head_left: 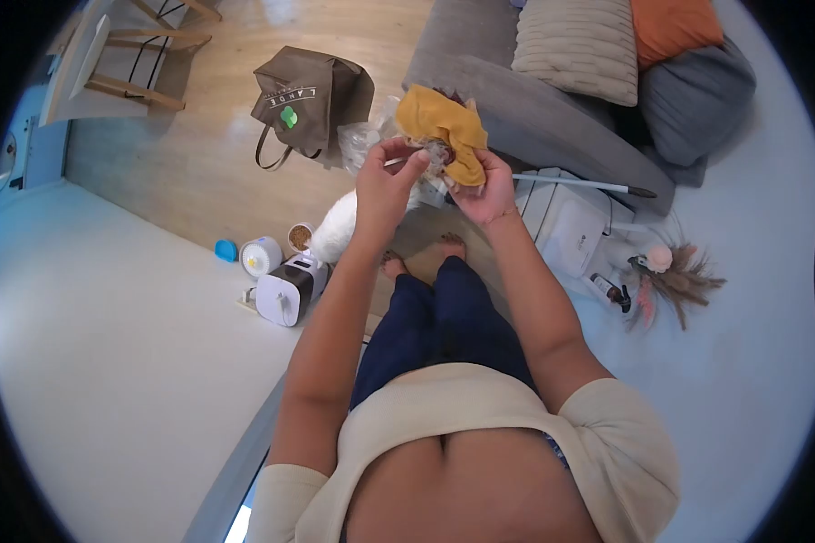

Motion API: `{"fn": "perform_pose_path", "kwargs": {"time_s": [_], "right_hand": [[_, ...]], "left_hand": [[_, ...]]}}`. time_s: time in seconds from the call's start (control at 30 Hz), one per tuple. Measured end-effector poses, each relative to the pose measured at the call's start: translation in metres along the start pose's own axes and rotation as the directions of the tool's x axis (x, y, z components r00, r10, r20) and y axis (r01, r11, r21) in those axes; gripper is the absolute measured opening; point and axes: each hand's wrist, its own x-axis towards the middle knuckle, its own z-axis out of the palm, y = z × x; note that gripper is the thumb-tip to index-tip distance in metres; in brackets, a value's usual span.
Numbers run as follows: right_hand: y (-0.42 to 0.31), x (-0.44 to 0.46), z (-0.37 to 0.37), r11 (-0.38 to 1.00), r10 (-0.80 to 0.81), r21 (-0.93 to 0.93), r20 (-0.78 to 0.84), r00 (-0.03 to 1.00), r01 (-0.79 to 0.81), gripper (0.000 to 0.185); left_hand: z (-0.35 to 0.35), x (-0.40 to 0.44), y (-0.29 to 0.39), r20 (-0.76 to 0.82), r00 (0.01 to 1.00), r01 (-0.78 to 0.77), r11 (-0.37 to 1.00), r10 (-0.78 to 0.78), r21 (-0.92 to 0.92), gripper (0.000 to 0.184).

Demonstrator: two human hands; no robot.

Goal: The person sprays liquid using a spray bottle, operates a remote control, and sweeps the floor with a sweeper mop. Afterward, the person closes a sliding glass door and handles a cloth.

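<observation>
A crumpled yellow cloth (444, 122), with dark red and pale fuzzy bits along its edge, is held up between my two hands. My right hand (489, 190) has its fingers closed on the cloth's lower right side. My left hand (393, 174) is pinched at the pale, fuzzy lower left part of the bundle, thumb towards the middle; what exactly sits between its fingers is too small to tell. Behind my right hand, a thin light-blue stick (580, 184) with a dark tip runs off to the right. Clear crinkled plastic (358, 145) shows just beyond my left hand.
A brown tote bag (312, 100) stands on the wood floor. A white furry animal (337, 226) is by a bowl of kibble (300, 237) and a white-and-black device (290, 290). A grey sofa (498, 100) lies ahead; dried flowers (684, 276) and a bottle (611, 291) are right.
</observation>
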Motion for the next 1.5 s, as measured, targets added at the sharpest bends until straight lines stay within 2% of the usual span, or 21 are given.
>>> {"fn": "perform_pose_path", "kwargs": {"time_s": [0.03,0.1,0.17,0.27,0.3,0.33,0.37,0.43,0.5,0.57,0.7,0.83,0.97,1.03,1.07,1.13,1.27,1.33,1.37,1.43,1.5], "right_hand": [[0.003,-0.006,0.001,1.0,0.0,-0.026,-0.031,1.0,-0.001,0.033],[0.005,-0.015,-0.002,0.999,0.0,-0.05,-0.064,0.998,-0.003,0.033],[0.005,-0.023,-0.007,0.994,0.05,-0.096,0.015,0.999,-0.048,0.033],[0.001,-0.038,-0.004,0.994,0.031,-0.103,0.057,0.998,-0.025,0.033],[-0.002,-0.042,-0.001,0.994,0.032,-0.103,0.057,0.998,-0.026,0.033],[-0.005,-0.045,0.002,0.991,-0.041,-0.125,-0.014,0.999,0.039,0.033],[-0.008,-0.049,0.003,0.983,-0.118,-0.151,-0.083,0.99,0.104,0.033],[-0.009,-0.052,-0.01,0.975,-0.174,-0.158,-0.095,0.98,0.157,0.034],[-0.009,-0.057,-0.02,0.968,-0.204,-0.172,-0.118,0.972,0.182,0.034],[-0.018,-0.065,-0.028,0.969,-0.225,-0.134,-0.13,0.966,0.208,0.033],[-0.047,-0.082,-0.051,0.942,-0.317,-0.161,-0.146,0.937,0.293,0.031],[-0.061,-0.098,-0.065,0.92,-0.347,-0.268,-0.214,0.913,0.286,0.031],[-0.063,-0.112,-0.071,0.919,-0.362,-0.26,-0.252,0.898,0.297,0.032],[-0.063,-0.118,-0.079,0.908,-0.385,-0.274,-0.249,0.889,0.317,0.033],[-0.063,-0.12,-0.086,0.906,-0.392,-0.272,-0.255,0.884,0.323,0.033],[-0.065,-0.124,-0.094,0.905,-0.39,-0.288,-0.27,0.88,0.313,0.035],[-0.067,-0.133,-0.103,0.886,-0.417,-0.34,-0.28,0.865,0.316,0.035],[-0.07,-0.137,-0.109,0.886,-0.417,-0.336,-0.28,0.864,0.319,0.035],[-0.07,-0.138,-0.11,0.886,-0.42,-0.336,-0.287,0.861,0.32,0.035],[-0.07,-0.141,-0.113,0.87,-0.441,-0.373,-0.294,0.848,0.322,0.035],[-0.07,-0.142,-0.116,0.869,-0.447,-0.371,-0.31,0.839,0.326,0.035]], "left_hand": [[0.004,-0.003,-0.001,0.035,0.997,0.071,0.996,-0.07,-0.044,0.034],[0.013,-0.006,-0.004,0.017,0.999,0.045,0.999,-0.045,-0.026,0.031],[0.017,-0.005,-0.014,0.001,1.0,0.016,1.0,-0.016,-0.009,0.029],[0.009,-0.004,-0.028,0.06,0.998,-0.001,0.994,-0.005,0.113,0.023],[0.003,-0.005,-0.03,-0.007,0.999,-0.029,0.975,0.032,0.222,0.021],[-0.002,-0.005,-0.032,-0.067,0.995,-0.05,0.943,0.077,0.33,0.019],[-0.008,-0.004,-0.034,-0.066,0.995,-0.051,0.942,0.077,0.331,0.019],[-0.015,-0.006,-0.034,-0.111,0.993,0.049,0.999,-0.046,0.023,0.018],[-0.018,-0.007,-0.033,-0.113,0.992,0.05,0.999,-0.05,0.003,0.016],[-0.024,-0.002,-0.038,-0.245,0.969,0.005,0.995,-0.03,-0.102,0.015],[-0.049,-0.002,-0.041,-0.237,0.97,0.038,0.996,-0.057,-0.082,0.015],[-0.047,-0.008,-0.043,-0.228,0.971,0.057,0.997,-0.069,-0.06,0.017],[-0.033,-0.007,-0.052,-0.161,0.984,0.066,0.997,-0.071,-0.035,0.018],[-0.026,-0.003,-0.058,-0.106,0.993,0.072,0.985,-0.055,0.16,0.02],[-0.022,0.0,-0.061,-0.096,0.994,0.074,0.984,-0.059,0.162,0.02],[-0.015,0.009,-0.072,-0.033,0.999,0.04,0.92,-0.029,0.391,0.022],[-0.009,0.034,-0.11,0.077,0.995,0.026,0.889,-0.068,0.457,0.023],[-0.007,0.044,-0.128,0.111,0.986,-0.169,0.712,0.128,0.682,0.025],[-0.006,0.043,-0.128,0.117,0.986,-0.169,0.713,0.122,0.68,0.025],[-0.006,0.041,-0.125,0.113,0.98,-0.175,0.44,0.164,0.881,0.031],[-0.008,0.041,-0.121,0.095,0.976,-0.182,0.5,0.194,0.846,0.025]]}}
